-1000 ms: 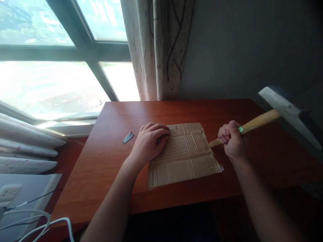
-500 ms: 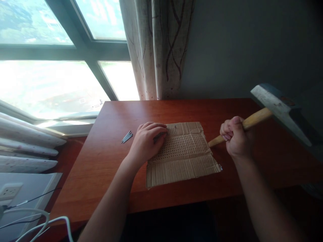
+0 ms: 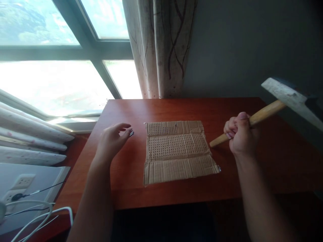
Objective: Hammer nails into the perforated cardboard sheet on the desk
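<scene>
My right hand is wrapped around the wooden handle of a hammer. Its metal head is raised at the far right, and the handle's butt points down toward the cardboard. At the left of the table, my left hand hovers over a small bunch of nails, thumb and forefinger curved and apart. The hand hides part of the bunch. Between my hands lies a flat piece of corrugated cardboard, creased and dotted with rows of small holes. A small dark nail shows near its upper edge.
The reddish-brown wooden table stands by a window and a patterned curtain. White cables and a wall socket are at the lower left. A grey wall rises behind.
My left hand has left the cardboard and moved left to the nails, uncovering the cardboard's left side. The hammer, still in my right hand, has shifted slightly right.
</scene>
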Motion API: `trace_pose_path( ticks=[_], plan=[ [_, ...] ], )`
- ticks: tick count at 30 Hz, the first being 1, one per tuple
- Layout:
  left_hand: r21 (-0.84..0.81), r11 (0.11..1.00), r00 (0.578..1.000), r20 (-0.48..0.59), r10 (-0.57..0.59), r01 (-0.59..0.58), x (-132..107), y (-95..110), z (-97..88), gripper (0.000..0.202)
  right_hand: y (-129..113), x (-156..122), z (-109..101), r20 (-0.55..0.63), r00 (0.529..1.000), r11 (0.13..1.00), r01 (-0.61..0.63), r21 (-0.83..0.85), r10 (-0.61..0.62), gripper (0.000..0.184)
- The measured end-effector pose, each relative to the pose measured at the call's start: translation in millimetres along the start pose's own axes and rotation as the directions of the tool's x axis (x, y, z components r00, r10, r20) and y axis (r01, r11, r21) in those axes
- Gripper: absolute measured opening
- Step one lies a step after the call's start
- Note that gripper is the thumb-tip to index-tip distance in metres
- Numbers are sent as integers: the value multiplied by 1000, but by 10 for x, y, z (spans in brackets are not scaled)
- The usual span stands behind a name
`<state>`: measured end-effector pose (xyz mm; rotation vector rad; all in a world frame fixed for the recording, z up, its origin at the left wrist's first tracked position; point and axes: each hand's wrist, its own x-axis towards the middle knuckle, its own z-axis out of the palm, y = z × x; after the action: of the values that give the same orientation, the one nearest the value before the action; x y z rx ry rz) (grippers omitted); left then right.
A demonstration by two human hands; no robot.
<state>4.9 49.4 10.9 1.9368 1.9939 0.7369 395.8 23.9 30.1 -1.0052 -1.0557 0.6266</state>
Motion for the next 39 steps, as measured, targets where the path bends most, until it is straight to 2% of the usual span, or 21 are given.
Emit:
trace_pose_path(
  ticks=[2,5,9,19,28,39],
  plan=[
    [170,985,1000,4,14,-14,-41,-47,0,24,1,-1,8,1,1000,1000,4,13,-4,55],
    [357,933,999,19,40,-44,-99,-1,21,23,12,-2,20,-2,1000,999,11,42,-11,54],
    [487,872,998,47,30,-49,-132,67,89,28,29,-10,16,-19,1000,999,24,40,-23,53],
    [545,835,995,99,27,-77,-137,60,147,30,19,-25,5,-24,1000,999,20,48,-19,53],
    [575,818,995,96,-33,-28,-143,63,150,34,43,-11,-3,-28,999,997,37,67,-35,55],
    [588,807,982,181,-58,-61,-135,84,141,38,46,-17,-12,-35,999,996,39,74,-37,52]
  ],
)
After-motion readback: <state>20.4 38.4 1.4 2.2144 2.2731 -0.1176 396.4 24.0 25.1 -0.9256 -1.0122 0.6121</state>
